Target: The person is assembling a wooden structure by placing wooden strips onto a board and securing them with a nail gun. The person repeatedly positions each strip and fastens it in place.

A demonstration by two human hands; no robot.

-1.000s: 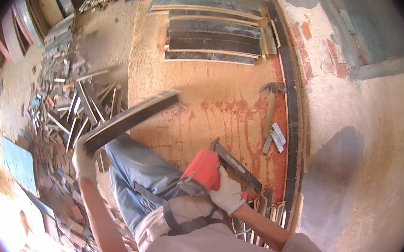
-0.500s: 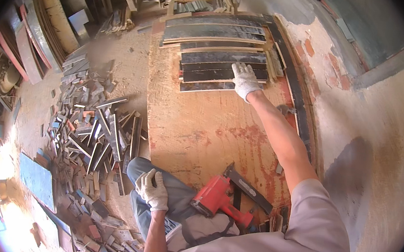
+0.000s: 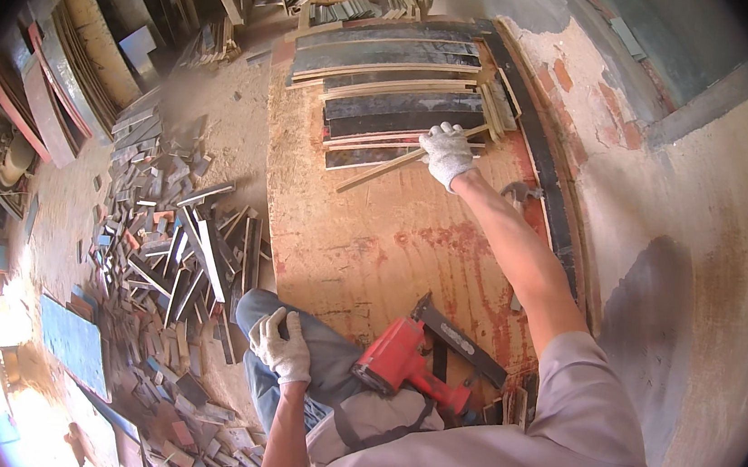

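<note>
My right hand, in a whitish work glove, is closed around a thin wooden strip. The strip tilts across the near edge of a set of dark-faced wooden strips, which lie side by side on a large plywood board. My left hand, gloved too, rests on my bent knee with its fingers loosely spread and nothing in them. By my lap, on the board, lies a red nail gun with a black magazine.
Left of the board spreads a heap of wood offcuts. Boards lean at the far left, with a blue panel nearer. A dark long rail borders the board beside the peeling wall. More strips lie at the back.
My right hand has taken hold of a strip from the near part of the set and turned it to a slant, its left end nearer me. My left hand stays on the knee.
</note>
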